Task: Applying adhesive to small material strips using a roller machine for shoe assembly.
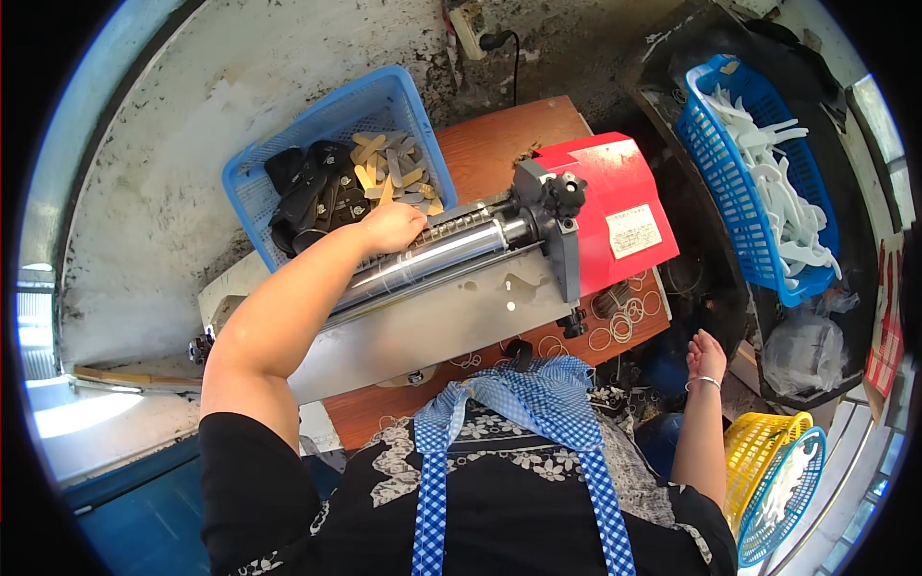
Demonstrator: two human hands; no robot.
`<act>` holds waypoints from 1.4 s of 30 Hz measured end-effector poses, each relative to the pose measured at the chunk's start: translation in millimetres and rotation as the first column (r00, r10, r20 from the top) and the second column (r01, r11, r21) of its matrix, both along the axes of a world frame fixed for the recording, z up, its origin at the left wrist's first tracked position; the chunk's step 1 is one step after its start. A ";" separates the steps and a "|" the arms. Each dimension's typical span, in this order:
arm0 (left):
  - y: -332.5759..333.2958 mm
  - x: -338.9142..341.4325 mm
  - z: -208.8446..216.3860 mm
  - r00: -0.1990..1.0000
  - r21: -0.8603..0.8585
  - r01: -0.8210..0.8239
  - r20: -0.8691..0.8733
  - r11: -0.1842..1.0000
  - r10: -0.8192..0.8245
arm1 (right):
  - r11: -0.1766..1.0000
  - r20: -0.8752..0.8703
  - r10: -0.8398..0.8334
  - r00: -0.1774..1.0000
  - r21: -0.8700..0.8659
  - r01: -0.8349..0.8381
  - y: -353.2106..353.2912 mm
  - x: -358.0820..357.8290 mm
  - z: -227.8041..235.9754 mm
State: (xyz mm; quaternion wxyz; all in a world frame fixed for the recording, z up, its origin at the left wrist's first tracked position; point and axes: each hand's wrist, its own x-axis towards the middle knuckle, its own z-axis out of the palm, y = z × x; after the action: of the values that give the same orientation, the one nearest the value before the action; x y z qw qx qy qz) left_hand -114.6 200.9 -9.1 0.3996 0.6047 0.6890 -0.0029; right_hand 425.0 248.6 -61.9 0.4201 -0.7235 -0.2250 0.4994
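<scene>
Near right, our right hand (706, 357) hangs loosely curled, apparently empty; farther left, our left hand (396, 228) bends over the steel rollers (451, 252), grip hidden, beside tan strips (370, 154) in the blue basket (331, 117), likely parked beyond for easy reach.

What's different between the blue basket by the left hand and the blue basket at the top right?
The left basket is lighter blue; the top-right basket is deeper blue. The left basket holds black pieces and tan and grey strips, while the top-right basket holds white pieces. The left basket has fine mesh holes; the top-right basket has bigger ones. Both are blue with open tops.
</scene>
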 end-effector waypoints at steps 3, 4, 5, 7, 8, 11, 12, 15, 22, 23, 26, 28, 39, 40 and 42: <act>-8.1 -3.2 -4.8 0.991 0.066 -0.020 -0.128 0.998 0.028 | 0.986 0.053 0.163 0.985 -0.044 -0.161 -1.1 -29.7 -27.4; -12.2 -3.5 0.6 0.986 -0.008 -0.157 -0.064 0.988 0.156 | 0.970 0.094 0.240 0.966 -0.061 -0.235 -0.5 -43.9 -37.2; -15.8 -7.5 10.3 0.952 -0.137 -0.274 0.101 0.952 0.288 | 0.926 0.157 0.376 0.913 -0.080 -0.368 4.4 -50.9 -59.1; -22.2 -14.9 27.9 0.739 -0.190 -0.577 0.293 0.794 0.607 | 0.819 0.595 0.528 0.606 -0.169 -0.548 11.2 -89.9 -62.3; -21.5 -18.6 38.1 0.587 -0.149 -0.681 0.474 0.717 0.656 | 0.822 0.679 0.515 0.523 -0.219 -0.526 11.5 -105.9 -51.6; -32.4 9.6 91.6 0.498 0.144 -0.816 0.668 0.560 0.553 | 0.831 0.792 0.487 0.368 -0.291 -0.474 14.9 -127.5 -61.8; -43.3 27.9 109.7 0.493 0.182 -0.823 0.701 0.539 0.516 | 0.817 0.751 0.529 0.394 -0.326 -0.476 16.1 -133.2 -61.6; -91.4 63.7 111.0 0.503 0.266 -0.807 0.777 0.527 0.378 | 0.794 0.677 0.590 0.441 -0.385 -0.471 17.9 -142.5 -71.6; -173.2 131.2 60.1 0.485 0.175 -0.818 0.723 0.549 0.493 | 0.778 0.631 0.590 0.503 -0.279 -0.563 23.5 -126.8 -91.9; -178.4 134.3 54.0 0.465 0.136 -0.820 0.724 0.556 0.509 | 0.774 0.628 0.595 0.501 -0.280 -0.568 19.3 -125.3 -96.7; -181.2 137.3 41.0 0.476 0.136 -0.823 0.695 0.552 0.539 | 0.738 0.855 0.408 0.319 -0.103 -0.667 16.9 -137.3 -88.4; -183.7 141.0 39.2 0.467 0.128 -0.823 0.706 0.553 0.533 | 0.729 0.835 0.472 0.282 -0.190 -0.658 13.0 -149.1 -76.1; -196.0 134.7 51.1 0.397 0.185 -0.887 0.776 0.424 0.491 | 0.858 0.636 0.272 0.722 0.180 -0.481 23.2 -114.6 -80.7; -198.0 136.7 50.3 0.372 0.117 -0.875 0.784 0.470 0.497 | 0.841 0.585 0.182 0.790 0.325 -0.434 22.9 -102.2 -79.2; -195.5 145.3 50.1 0.335 0.056 -0.868 0.800 0.494 0.498 | 0.775 0.248 0.184 0.951 0.559 -0.296 19.1 -94.9 -47.0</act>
State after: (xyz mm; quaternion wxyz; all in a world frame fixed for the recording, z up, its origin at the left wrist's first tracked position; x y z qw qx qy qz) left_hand 30.6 5.4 41.0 0.4212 0.2687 0.6528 0.5694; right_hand 330.1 267.7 -108.9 0.5343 -0.5642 -0.4963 0.3871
